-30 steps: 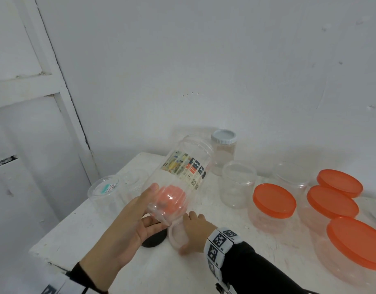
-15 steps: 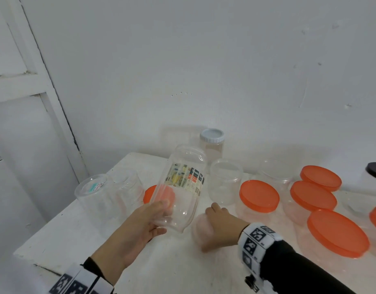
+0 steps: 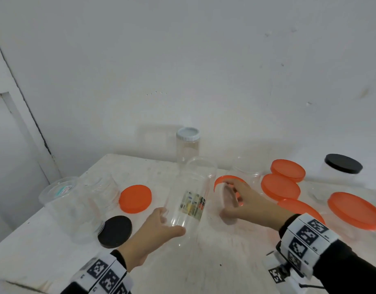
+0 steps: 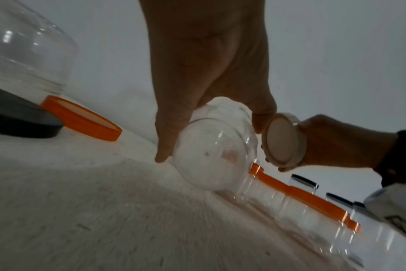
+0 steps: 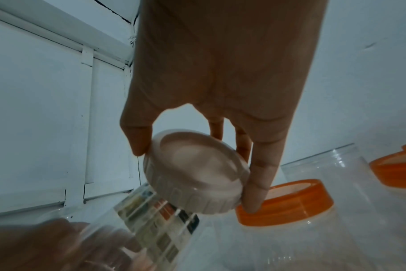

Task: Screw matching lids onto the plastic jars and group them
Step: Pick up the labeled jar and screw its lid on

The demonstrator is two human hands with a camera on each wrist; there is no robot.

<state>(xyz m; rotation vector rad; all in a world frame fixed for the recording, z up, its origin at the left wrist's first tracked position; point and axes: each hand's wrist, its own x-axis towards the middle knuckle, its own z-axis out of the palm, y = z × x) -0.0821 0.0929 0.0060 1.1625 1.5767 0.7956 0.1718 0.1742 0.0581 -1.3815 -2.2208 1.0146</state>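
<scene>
A tall clear jar [image 3: 193,204] with a colourful label leans away from me, its open mouth toward the wall. My left hand [image 3: 170,221] grips its base; the left wrist view shows thumb and fingers round the jar bottom [image 4: 211,154] low over the table. To the right of the jar, my right hand [image 3: 227,198] pinches a whitish ribbed lid [image 5: 195,174] between thumb and fingers, lifted off the table. The lid [image 4: 282,144] is beside the jar's base, not on its mouth. The labelled jar [image 5: 160,220] lies below the lid in the right wrist view.
A loose orange lid [image 3: 135,198] and black lid [image 3: 115,231] lie left, by clear open jars [image 3: 62,200]. A white-capped jar [image 3: 187,145] stands at the back. Orange-lidded tubs [image 3: 280,186] and a black-lidded jar [image 3: 342,170] crowd the right. The table's edge [image 3: 17,234] runs front left.
My right hand has lifted the whitish lid off the table and raised it beside the jar. My left hand has swung the jar down, mouth now pointing at the wall.
</scene>
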